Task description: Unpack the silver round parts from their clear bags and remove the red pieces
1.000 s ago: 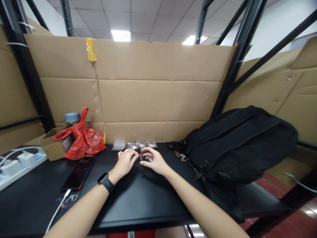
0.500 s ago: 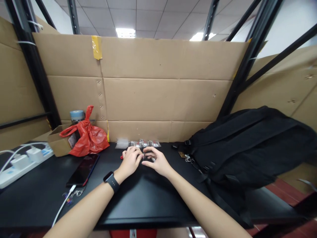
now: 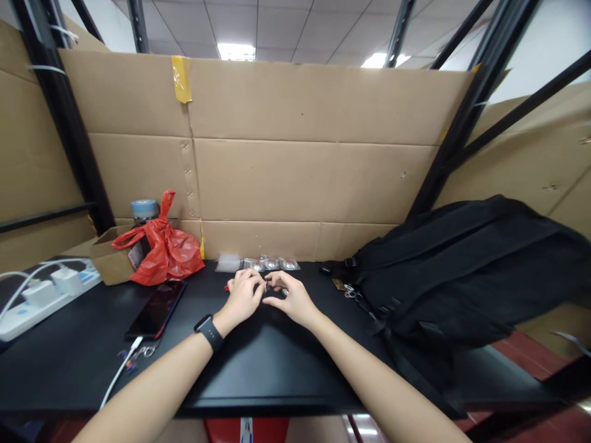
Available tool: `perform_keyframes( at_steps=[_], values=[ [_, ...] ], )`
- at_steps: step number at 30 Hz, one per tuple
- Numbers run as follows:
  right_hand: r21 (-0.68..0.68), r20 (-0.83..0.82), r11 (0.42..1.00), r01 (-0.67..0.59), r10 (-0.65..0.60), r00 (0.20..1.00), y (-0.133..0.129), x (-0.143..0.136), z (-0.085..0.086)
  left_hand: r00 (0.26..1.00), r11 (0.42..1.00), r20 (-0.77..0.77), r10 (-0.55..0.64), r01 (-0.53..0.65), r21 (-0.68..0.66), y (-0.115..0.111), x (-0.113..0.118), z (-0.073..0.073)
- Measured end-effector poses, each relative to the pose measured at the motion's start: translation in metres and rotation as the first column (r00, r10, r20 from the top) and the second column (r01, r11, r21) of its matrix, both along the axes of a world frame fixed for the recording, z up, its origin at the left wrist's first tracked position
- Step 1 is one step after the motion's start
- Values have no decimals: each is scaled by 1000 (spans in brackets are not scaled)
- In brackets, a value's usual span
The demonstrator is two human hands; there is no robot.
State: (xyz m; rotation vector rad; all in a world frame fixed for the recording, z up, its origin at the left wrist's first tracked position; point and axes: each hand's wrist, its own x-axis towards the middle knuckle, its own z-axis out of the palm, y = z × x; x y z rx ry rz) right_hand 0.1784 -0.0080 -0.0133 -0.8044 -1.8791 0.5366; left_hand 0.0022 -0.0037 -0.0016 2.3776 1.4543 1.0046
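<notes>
My left hand [image 3: 244, 296], with a dark smartwatch [image 3: 209, 332] on its wrist, is above the black table with its fingers curled and the fingertips pressed together. Facing it, my right hand [image 3: 294, 299] curves its thumb and fingers around a small thin shiny piece [image 3: 265, 288]. That piece is seen nearly edge-on between both hands' fingertips, too small to name. A bit of something red [image 3: 226, 288] shows just past the left hand's knuckles. Behind the hands lie clear packets [image 3: 271, 264] with round silvery things inside, and a stack of clear plastic bags [image 3: 228, 263].
On the left are a red plastic bag [image 3: 170, 255], a cardboard box [image 3: 111, 261], a phone [image 3: 157, 311] on a white cable and a power strip [image 3: 46, 301]. A black backpack [image 3: 462, 271] fills the right side. A cardboard wall [image 3: 295, 184] closes the back.
The view has shifted slightly. Both hands stay together at the same spot, and the fingertips have drawn a little closer around the small piece.
</notes>
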Motion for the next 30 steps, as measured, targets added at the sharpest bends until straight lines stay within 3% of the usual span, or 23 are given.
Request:
perform_keyframes(
  at_steps=[4,7,12,18,24,30],
  values=[
    [101,81,994,37,-46,996,-4,-2,4,998,997,63,-29,33,-68,3,0,-3],
    [-19,-15,999,51,-51,999,-4,-4,3,995,999,86,-43,45,-20,1,1,-1],
    [-231,-183,973,-27,-16,983,-1,-4,-2,995,998,78,-70,69,16,-6,-2,9],
    [-260,-261,961,-89,19,965,1,1,1,949,973,249,-195,218,-69,4,-12,9],
    [-282,-275,951,-129,49,960,-1,3,2,903,962,384,-192,251,-108,13,-13,2],
    [-265,-237,959,-103,39,971,0,2,0,961,979,234,-144,174,-111,2,-11,10]
  ],
)
